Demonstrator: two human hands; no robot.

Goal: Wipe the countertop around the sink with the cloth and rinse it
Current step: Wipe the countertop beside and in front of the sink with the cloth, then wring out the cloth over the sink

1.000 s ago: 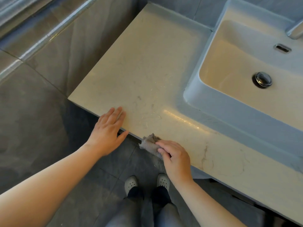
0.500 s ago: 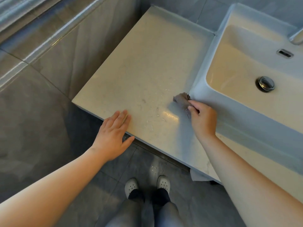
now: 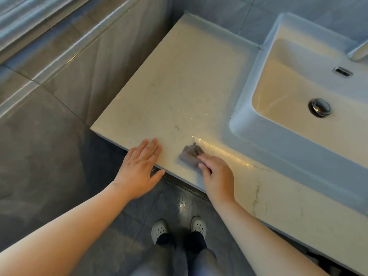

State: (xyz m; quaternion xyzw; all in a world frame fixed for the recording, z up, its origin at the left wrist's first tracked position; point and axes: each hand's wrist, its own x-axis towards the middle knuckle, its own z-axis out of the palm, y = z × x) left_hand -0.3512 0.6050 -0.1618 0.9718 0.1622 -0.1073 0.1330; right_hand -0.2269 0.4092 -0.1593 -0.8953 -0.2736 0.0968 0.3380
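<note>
A small grey cloth (image 3: 190, 154) lies bunched on the beige countertop (image 3: 179, 80), close to its front edge. My right hand (image 3: 217, 176) grips the cloth, fingers curled over its near side and pressing it onto the stone. My left hand (image 3: 139, 168) rests flat on the front edge of the countertop just left of the cloth, fingers straight, thumb hanging below the edge. A wet shiny streak (image 3: 215, 148) runs along the counter between the cloth and the white sink (image 3: 247, 124).
The sink basin holds a chrome drain plug (image 3: 320, 107) and an overflow slot (image 3: 343, 71); part of the faucet (image 3: 358, 51) shows at the right edge. Grey tiled walls stand left and behind. My feet in white shoes (image 3: 178, 228) are on the tiled floor.
My right hand has dragged the cloth from beside the sink wall back toward the counter's front edge. The left hand stays on the edge.
</note>
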